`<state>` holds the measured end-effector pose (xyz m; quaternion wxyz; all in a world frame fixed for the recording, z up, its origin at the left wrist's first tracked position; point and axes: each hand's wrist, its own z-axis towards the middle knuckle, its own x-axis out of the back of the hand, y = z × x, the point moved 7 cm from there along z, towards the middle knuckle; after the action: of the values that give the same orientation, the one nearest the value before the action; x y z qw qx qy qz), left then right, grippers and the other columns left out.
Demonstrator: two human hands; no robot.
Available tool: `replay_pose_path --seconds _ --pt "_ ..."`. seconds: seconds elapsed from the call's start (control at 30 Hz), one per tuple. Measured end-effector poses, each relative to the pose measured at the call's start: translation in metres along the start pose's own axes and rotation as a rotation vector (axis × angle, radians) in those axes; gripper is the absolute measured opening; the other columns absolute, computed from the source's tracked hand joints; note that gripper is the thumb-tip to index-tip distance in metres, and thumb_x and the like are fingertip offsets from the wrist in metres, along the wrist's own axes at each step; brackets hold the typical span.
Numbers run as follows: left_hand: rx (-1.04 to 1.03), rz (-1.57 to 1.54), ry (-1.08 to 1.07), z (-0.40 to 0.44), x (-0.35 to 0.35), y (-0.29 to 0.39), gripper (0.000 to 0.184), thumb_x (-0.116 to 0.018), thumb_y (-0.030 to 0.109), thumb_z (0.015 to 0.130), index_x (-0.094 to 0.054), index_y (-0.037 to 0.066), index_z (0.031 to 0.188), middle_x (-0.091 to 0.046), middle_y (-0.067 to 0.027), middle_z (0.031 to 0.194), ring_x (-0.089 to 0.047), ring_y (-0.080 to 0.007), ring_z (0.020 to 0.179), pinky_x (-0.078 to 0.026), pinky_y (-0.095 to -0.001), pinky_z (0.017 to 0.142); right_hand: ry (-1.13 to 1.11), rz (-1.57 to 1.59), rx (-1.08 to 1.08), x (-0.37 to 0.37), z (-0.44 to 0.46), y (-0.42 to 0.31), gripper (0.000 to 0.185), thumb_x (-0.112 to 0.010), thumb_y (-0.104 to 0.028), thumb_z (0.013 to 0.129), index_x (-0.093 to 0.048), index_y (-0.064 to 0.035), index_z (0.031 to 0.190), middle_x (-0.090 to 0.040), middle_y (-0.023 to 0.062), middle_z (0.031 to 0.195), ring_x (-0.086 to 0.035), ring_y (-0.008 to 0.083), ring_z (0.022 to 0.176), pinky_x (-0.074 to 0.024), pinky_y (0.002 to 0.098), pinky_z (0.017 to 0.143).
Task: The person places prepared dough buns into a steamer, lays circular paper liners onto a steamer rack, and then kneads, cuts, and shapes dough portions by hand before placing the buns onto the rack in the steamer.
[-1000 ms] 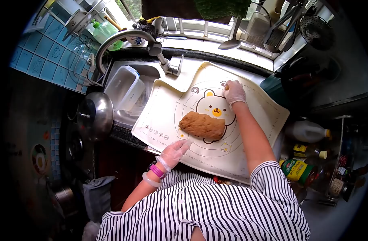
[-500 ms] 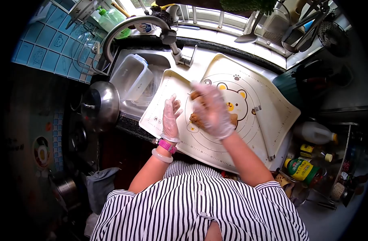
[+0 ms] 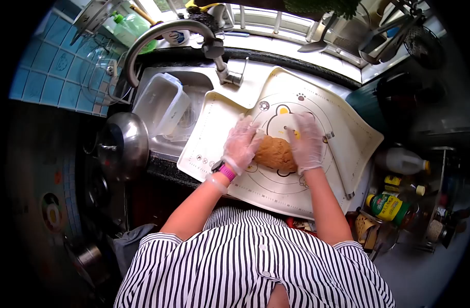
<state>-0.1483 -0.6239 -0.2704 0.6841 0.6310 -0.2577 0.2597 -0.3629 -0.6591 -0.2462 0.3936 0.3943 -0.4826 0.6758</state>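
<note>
A brown lump of dough point(image 3: 275, 153) lies on a cream mat point(image 3: 224, 110) printed with a bear face and rings. My left hand point(image 3: 241, 142), in a clear plastic glove, cups the left end of the dough. At the other end, my right hand point(image 3: 307, 141), gloved the same way, presses against the dough with its fingers pointing away from me. The dough's two ends are partly hidden under the hands. To the right of my right hand, a long slim pale tool point(image 3: 339, 167) with darker ends lies on the mat.
Left of the mat is a sink point(image 3: 165, 142) holding a clear plastic container point(image 3: 160, 105), with a curved faucet point(image 3: 168, 26) above. A metal kettle point(image 3: 123, 146) stands further left. Bottles point(image 3: 391, 208) stand at the right. Utensils point(image 3: 317, 45) hang by the window.
My right hand has moved to the right, and my left hand has come in to the dough. The brown pieces under my right hand now show as one lump between both hands.
</note>
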Motion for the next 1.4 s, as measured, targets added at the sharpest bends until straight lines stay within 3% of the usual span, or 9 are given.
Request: replay_pose_path --seconds 0.17,0.37,0.5,0.63,0.77,1.0,1.2,1.3,1.4 --pt "-0.247 0.278 -0.387 -0.02 -0.021 0.052 0.064 -0.062 0.055 0.091 -0.058 0.019 0.144 -0.053 -0.0176 0.146 -0.033 -0.0412 0.148 -0.023 -0.0629 0.119 -0.674 0.052 -0.13 -0.037 -0.063 -0.031 0.064 -0.062 -0.046 0.094 -0.049 -0.0196 0.15 -0.04 0.0087 0.159 -0.033 0.0276 0.149 -0.0231 0.051 0.121" --pt "-0.472 0.319 -0.3 -0.081 -0.017 0.035 0.09 -0.072 0.066 0.077 -0.046 0.026 0.153 -0.04 -0.0139 0.153 -0.028 -0.0443 0.149 -0.017 -0.0726 0.117 -0.359 -0.142 0.1 -0.015 -0.138 -0.042 0.088 -0.065 -0.059 0.087 -0.034 -0.0221 0.16 -0.033 0.0044 0.165 -0.021 0.0251 0.154 -0.0107 0.0538 0.126" --pt "-0.42 0.29 -0.368 -0.007 -0.026 0.035 0.078 -0.075 0.067 0.075 -0.061 0.021 0.137 -0.053 -0.0132 0.139 -0.045 -0.0348 0.136 -0.035 -0.0574 0.11 -0.441 -0.066 0.022 -0.019 -0.061 -0.024 0.077 -0.07 -0.061 0.082 -0.056 -0.0147 0.142 -0.056 0.0078 0.137 -0.048 0.0295 0.131 -0.033 0.0539 0.113" --pt "-0.073 0.417 -0.76 0.067 -0.037 0.036 0.066 -0.062 0.07 0.085 -0.071 0.016 0.121 -0.056 -0.0182 0.138 -0.047 -0.0306 0.134 -0.035 -0.0499 0.108 -0.266 0.153 -0.061 -0.042 0.004 0.022 0.05 -0.074 -0.053 0.082 -0.072 -0.0077 0.103 -0.063 0.0111 0.106 -0.06 0.0352 0.099 -0.0478 0.0461 0.093" --pt "-0.338 0.344 0.027 0.049 -0.026 0.034 0.079 -0.056 0.075 0.085 -0.063 0.016 0.138 -0.046 -0.0193 0.154 -0.037 -0.0298 0.146 -0.03 -0.0477 0.115 0.003 0.035 -0.013 -0.029 0.013 0.012 0.054 -0.071 -0.043 0.089 -0.066 -0.0081 0.13 -0.063 0.0163 0.13 -0.056 0.0374 0.123 -0.0442 0.0473 0.103" --pt "-0.348 0.177 -0.31 -0.005 -0.021 0.029 0.084 -0.066 0.074 0.077 -0.062 0.015 0.136 -0.058 -0.0125 0.133 -0.051 -0.03 0.128 -0.035 -0.0495 0.107 -0.35 0.37 0.077 -0.042 -0.04 0.001 0.06 -0.065 -0.038 0.096 -0.054 -0.0044 0.145 -0.05 0.0183 0.152 -0.047 0.037 0.139 -0.0348 0.0472 0.117" --pt "-0.052 0.113 0.19 -0.105 0.025 0.042 0.092 -0.063 0.069 0.084 -0.035 0.023 0.159 -0.026 -0.0189 0.165 -0.021 -0.0376 0.154 -0.012 -0.0662 0.121 -0.091 0.049 0.416 0.007 -0.031 -0.059 0.074 -0.054 -0.051 0.1 -0.038 -0.0093 0.158 -0.033 0.0157 0.165 -0.029 0.0326 0.153 -0.0106 0.0531 0.124" --pt "0.109 0.103 0.173 -0.193 0.059 0.047 0.086 -0.062 0.063 0.088 -0.033 0.025 0.16 -0.024 -0.0177 0.164 -0.026 -0.0386 0.151 -0.026 -0.0596 0.119 -0.412 -0.371 0.504 -0.029 -0.064 -0.09 0.087 -0.069 -0.053 0.088 -0.036 -0.0144 0.159 -0.032 0.0141 0.165 -0.033 0.032 0.151 -0.0179 0.0484 0.125" --pt "0.4 -0.073 0.169 -0.3 0.098 0.023 0.07 -0.062 0.056 0.092 -0.048 0.021 0.151 -0.042 -0.0112 0.155 -0.052 -0.0376 0.128 -0.044 -0.0481 0.106 -0.696 0.291 0.187 -0.058 -0.024 -0.065 0.07 -0.077 -0.037 0.088 -0.053 -0.0052 0.146 -0.053 0.0231 0.147 -0.053 0.0366 0.132 -0.0416 0.0423 0.113"
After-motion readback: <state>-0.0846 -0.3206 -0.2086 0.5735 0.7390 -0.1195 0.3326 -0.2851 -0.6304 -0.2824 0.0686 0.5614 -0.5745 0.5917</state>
